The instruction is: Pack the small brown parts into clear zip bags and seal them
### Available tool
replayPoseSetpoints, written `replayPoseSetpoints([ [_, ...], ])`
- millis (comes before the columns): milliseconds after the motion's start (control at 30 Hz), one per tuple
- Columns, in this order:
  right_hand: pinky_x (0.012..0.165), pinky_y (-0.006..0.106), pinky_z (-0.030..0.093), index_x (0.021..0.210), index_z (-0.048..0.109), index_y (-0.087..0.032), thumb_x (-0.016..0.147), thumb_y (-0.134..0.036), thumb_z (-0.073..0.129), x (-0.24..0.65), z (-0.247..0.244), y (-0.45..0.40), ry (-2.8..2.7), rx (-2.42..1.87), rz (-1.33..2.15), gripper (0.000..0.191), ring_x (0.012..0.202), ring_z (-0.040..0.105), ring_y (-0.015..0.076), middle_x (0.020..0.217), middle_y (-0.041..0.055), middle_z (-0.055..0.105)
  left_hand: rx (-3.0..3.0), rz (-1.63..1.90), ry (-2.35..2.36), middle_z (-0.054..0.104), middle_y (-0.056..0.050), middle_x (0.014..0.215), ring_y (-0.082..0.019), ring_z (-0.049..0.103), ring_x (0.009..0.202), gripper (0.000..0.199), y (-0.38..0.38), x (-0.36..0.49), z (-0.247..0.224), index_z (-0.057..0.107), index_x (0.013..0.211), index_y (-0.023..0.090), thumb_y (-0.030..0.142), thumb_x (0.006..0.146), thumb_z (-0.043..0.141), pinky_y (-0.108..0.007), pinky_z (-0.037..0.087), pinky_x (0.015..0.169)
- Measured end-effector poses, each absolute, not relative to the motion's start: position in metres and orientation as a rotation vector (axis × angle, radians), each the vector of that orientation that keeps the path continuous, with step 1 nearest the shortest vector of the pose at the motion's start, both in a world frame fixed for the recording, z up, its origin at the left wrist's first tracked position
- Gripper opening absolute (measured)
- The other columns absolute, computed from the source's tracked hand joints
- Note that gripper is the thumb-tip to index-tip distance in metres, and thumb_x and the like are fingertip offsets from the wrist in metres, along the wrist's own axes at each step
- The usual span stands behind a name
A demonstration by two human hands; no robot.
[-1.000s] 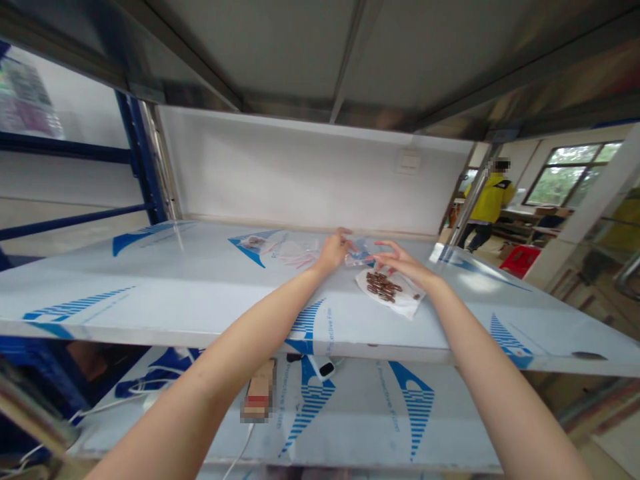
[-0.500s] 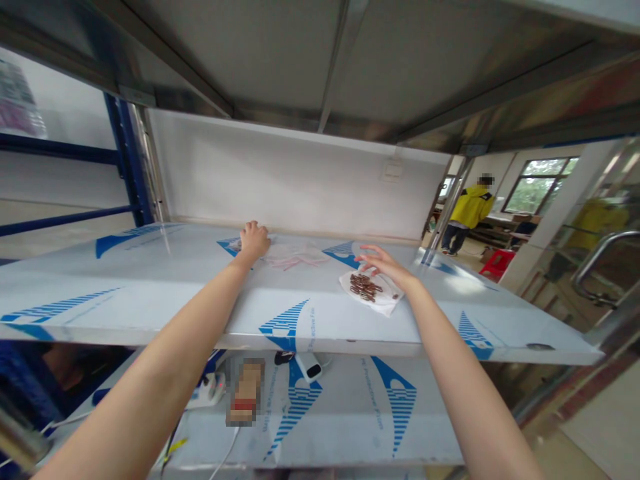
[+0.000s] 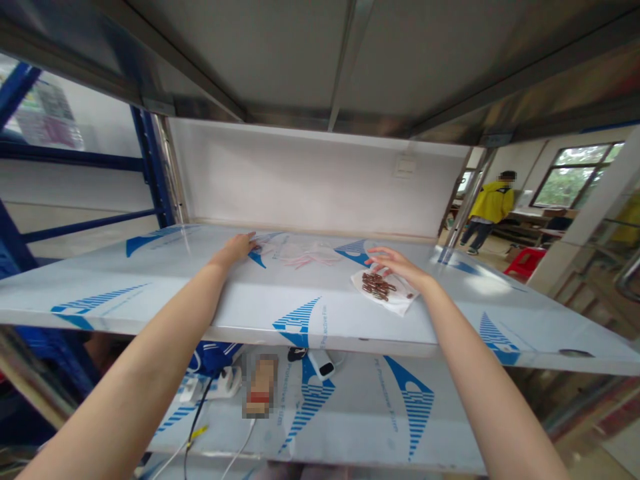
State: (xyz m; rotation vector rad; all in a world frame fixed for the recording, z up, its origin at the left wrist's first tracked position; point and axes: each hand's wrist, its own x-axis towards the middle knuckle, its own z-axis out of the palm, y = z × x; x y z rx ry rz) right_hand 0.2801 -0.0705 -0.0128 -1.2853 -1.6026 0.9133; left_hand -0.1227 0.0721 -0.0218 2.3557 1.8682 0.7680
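Note:
My left hand (image 3: 239, 247) reaches to the back of the shelf board, its fingers pointing right and looking loosely open beside a small dark item (image 3: 257, 247) I cannot make out. To its right lie thin clear plastic bags with pink edges (image 3: 305, 255). My right hand (image 3: 393, 262) hovers with fingers spread at the back edge of a pile of small brown, shiny oblong pieces (image 3: 379, 287). The pile rests on a white sheet or flattened bag (image 3: 401, 305). Nothing is seen between the right fingers.
The shelf board (image 3: 240, 303) has blue-printed film. Below it, a lower shelf (image 3: 367, 420) carries a power strip (image 3: 225, 383), cables and a white device (image 3: 321, 366). A metal shelf (image 3: 290, 60) hangs overhead. A person in yellow (image 3: 493, 202) stands beyond, near a red stool (image 3: 525, 263).
My left hand has moved left, from beside the clear bags to the left side of the small dark item. The right hand stays over the brown pieces. The view has shifted slightly left.

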Motion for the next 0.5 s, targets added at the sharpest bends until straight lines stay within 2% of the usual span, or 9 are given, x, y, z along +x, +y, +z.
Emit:
replayPoseSetpoints([
  [67,0.066,0.029,0.049,0.101,0.056,-0.022,0.075,-0.030,0.060,0.280,-0.013,-0.070,-1.614,-1.306,0.905,0.028,0.079,0.063,0.0172,0.096,0.0076,0.066,2.416,0.706,1.997,0.056,-0.023,0.119,-0.036,0.054,0.108,0.060,0.069,-0.120,-0.023,0.037,0.137,0.016,0.039,0.083,0.048,-0.048,0.039,0.090],
  [100,0.066,0.029,0.049,0.103,0.056,-0.022,0.075,-0.031,0.060,0.281,-0.013,-0.070,-1.623,-1.315,0.898,0.029,0.080,0.063,0.0175,0.096,0.0078,0.066,2.469,0.685,2.032,0.052,-0.022,0.126,-0.037,0.050,0.113,0.060,0.067,-0.119,-0.023,0.035,0.138,0.020,0.041,0.083,0.048,-0.049,0.037,0.092],
  [167,0.067,0.029,0.048,0.105,0.056,-0.022,0.076,-0.032,0.059,0.281,-0.014,-0.069,-1.639,-1.326,0.885,0.030,0.081,0.063,0.0179,0.098,0.0081,0.065,2.588,0.578,2.068,0.049,-0.019,0.131,-0.036,0.045,0.120,0.052,0.065,-0.117,-0.022,0.044,0.132,0.023,0.042,0.084,0.049,-0.048,0.034,0.096],
  [233,0.067,0.030,0.048,0.105,0.056,-0.021,0.076,-0.032,0.059,0.282,-0.015,-0.069,-1.652,-1.323,0.882,0.031,0.082,0.063,0.0182,0.098,0.0084,0.065,2.637,0.408,2.074,0.054,-0.017,0.126,-0.034,0.047,0.118,0.040,0.064,-0.115,-0.020,0.058,0.119,0.022,0.039,0.085,0.048,-0.045,0.034,0.096],
  [300,0.067,0.030,0.048,0.104,0.056,-0.021,0.076,-0.031,0.058,0.282,-0.016,-0.069,-1.660,-1.312,0.880,0.030,0.082,0.063,0.0184,0.099,0.0088,0.065,2.633,0.271,2.089,0.061,-0.017,0.116,-0.032,0.053,0.111,0.034,0.065,-0.113,-0.019,0.064,0.108,0.019,0.038,0.085,0.048,-0.041,0.038,0.092],
  [500,0.066,0.027,0.048,0.106,0.055,-0.019,0.078,-0.028,0.056,0.282,-0.014,-0.069,-1.666,-1.339,0.869,0.029,0.082,0.063,0.0172,0.102,0.0102,0.064,2.551,0.387,2.174,0.064,-0.023,0.103,-0.035,0.058,0.101,0.035,0.065,-0.110,-0.014,0.066,0.092,0.009,0.040,0.079,0.055,-0.038,0.044,0.083],
])
